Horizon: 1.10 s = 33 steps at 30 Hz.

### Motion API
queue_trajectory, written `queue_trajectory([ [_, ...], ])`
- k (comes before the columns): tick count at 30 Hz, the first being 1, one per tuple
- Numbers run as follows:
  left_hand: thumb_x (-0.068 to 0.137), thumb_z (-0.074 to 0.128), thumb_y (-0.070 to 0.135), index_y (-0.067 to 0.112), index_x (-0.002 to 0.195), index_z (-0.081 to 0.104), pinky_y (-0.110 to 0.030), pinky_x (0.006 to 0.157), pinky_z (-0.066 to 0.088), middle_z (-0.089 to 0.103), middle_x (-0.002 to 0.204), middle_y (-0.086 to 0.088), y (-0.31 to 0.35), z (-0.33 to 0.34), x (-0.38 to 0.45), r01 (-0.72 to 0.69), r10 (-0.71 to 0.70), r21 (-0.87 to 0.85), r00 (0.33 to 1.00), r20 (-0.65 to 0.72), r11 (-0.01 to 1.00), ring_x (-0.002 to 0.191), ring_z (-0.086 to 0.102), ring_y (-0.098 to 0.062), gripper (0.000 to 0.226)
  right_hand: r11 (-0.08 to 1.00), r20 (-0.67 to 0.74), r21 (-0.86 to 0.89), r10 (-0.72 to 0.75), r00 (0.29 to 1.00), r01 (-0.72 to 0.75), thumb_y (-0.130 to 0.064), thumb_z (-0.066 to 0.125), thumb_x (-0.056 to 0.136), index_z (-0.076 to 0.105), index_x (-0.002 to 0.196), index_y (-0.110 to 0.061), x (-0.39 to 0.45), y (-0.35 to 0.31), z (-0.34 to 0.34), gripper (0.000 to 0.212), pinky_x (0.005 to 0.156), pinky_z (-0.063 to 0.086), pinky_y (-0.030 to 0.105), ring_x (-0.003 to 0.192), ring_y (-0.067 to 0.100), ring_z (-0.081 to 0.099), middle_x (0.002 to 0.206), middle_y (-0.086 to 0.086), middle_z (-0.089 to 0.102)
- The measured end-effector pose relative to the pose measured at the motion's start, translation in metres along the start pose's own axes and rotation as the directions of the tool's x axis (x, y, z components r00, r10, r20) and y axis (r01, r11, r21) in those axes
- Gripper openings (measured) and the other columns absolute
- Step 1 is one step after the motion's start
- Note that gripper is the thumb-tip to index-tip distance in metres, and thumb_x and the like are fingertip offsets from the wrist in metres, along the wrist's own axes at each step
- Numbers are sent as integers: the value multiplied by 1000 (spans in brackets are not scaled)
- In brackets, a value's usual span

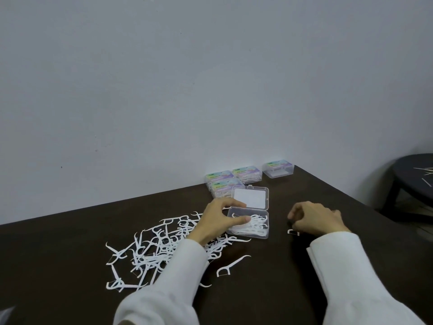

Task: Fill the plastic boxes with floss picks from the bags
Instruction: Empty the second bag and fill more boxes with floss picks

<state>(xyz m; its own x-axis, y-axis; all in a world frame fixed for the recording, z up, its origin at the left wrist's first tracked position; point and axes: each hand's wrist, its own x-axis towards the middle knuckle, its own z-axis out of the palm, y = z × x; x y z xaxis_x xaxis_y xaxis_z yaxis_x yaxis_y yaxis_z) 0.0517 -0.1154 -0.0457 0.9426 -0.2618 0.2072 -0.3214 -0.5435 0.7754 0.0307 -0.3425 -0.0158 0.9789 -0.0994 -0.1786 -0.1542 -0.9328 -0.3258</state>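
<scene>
Open clear box point(248, 225) at table point(269, 289) centre, part-filled with floss picks, lid point(250, 198) flat behind; left hand point(219, 220) grips its left edge; loose picks pile point(152, 252) left; right hand point(316, 220) curled, grasp unclear; closed boxes point(234, 179) by wall.

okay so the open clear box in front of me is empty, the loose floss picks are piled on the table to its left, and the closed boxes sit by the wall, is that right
Not quite: the open box is not empty. The head view shows white floss picks already lying in its tray, with the left hand at its near-left corner. The rest holds: the loose floss picks are piled on the table to its left, and the closed boxes sit by the wall.
</scene>
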Motion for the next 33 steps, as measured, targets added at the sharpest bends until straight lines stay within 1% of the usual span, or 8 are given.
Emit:
queue_trajectory([
  [6, 85, 68, 20, 25, 106, 68, -22, 92, 42, 62, 116, 10, -10, 0, 6, 16, -20, -100, 999, -38, 995, 114, 53, -5, 22, 998, -38, 70, 9, 999, -6, -33, 70, 80, 60, 80, -31, 6, 10, 2, 10, 105, 28, 46, 105, 17, 55, 95, -8, 61],
  [11, 87, 66, 17, 23, 104, 68, -9, 79, 41, 62, 112, 13, -9, 0, 5, -1, -4, -105, 999, -39, 994, 107, 53, 0, 18, 1000, -154, -24, -11, 988, 7, -36, 67, 83, 60, 79, -29, 3, 0, 7, 10, 105, 26, 44, 102, 16, 57, 87, -10, 60],
  [16, 81, 72, 24, 28, 93, 75, -30, 93, 39, 59, 111, 12, -9, 5, 5, -59, 59, 54, 998, -1, 997, 112, 46, -6, 13, 994, -163, -90, -73, 984, 59, -33, 51, 94, 59, 97, -23, 2, -10, 13, 13, 105, 23, 42, 106, 17, 56, 103, -4, 63],
  [21, 88, 63, 34, 32, 101, 72, -28, 104, 24, 42, 114, 8, -4, 9, 5, -39, 24, 112, 992, 128, 993, 115, 28, -6, 16, 980, -271, 152, -81, 959, 126, -27, 39, 99, 51, 93, -22, 9, -9, 17, 14, 103, 27, 41, 96, 17, 60, 88, -6, 67],
  [24, 89, 61, 35, 35, 104, 71, -32, 105, 33, 40, 110, 10, -3, 10, 3, -22, 10, 70, 987, 158, 997, 114, 27, -8, 18, 944, -322, 243, -137, 937, 222, -30, 46, 96, 51, 90, -27, 13, -11, 20, 9, 103, 32, 41, 90, 12, 60, 81, -11, 65],
  [27, 92, 58, 22, 35, 102, 69, -16, 81, 47, 45, 118, 3, 0, 6, 4, -31, 27, 18, 980, 196, 999, 115, 32, -9, 20, 870, -345, 332, -247, 906, 364, -28, 58, 90, 52, 78, -34, 16, -20, 27, 14, 98, 42, 46, 82, 6, 60, 77, -16, 62],
  [29, 92, 51, 4, 29, 102, 67, -17, 77, 48, 55, 117, -2, 1, 4, 5, -38, 47, -55, 985, 168, 998, 114, 44, -11, 31, 817, -374, 369, -306, 876, 443, -24, 65, 85, 57, 75, -35, 16, -25, 31, 17, 94, 46, 45, 79, 5, 61, 77, -15, 64],
  [33, 83, 39, -17, 15, 105, 50, -13, 78, 46, 59, 111, -4, 2, 1, 6, 117, -89, -311, 991, 101, 943, 105, 55, -13, 40, 752, -368, 347, -440, 819, 561, -24, 72, 79, 64, 76, -38, 18, -31, 37, 16, 95, 46, 44, 78, -1, 64, 78, -16, 69],
])
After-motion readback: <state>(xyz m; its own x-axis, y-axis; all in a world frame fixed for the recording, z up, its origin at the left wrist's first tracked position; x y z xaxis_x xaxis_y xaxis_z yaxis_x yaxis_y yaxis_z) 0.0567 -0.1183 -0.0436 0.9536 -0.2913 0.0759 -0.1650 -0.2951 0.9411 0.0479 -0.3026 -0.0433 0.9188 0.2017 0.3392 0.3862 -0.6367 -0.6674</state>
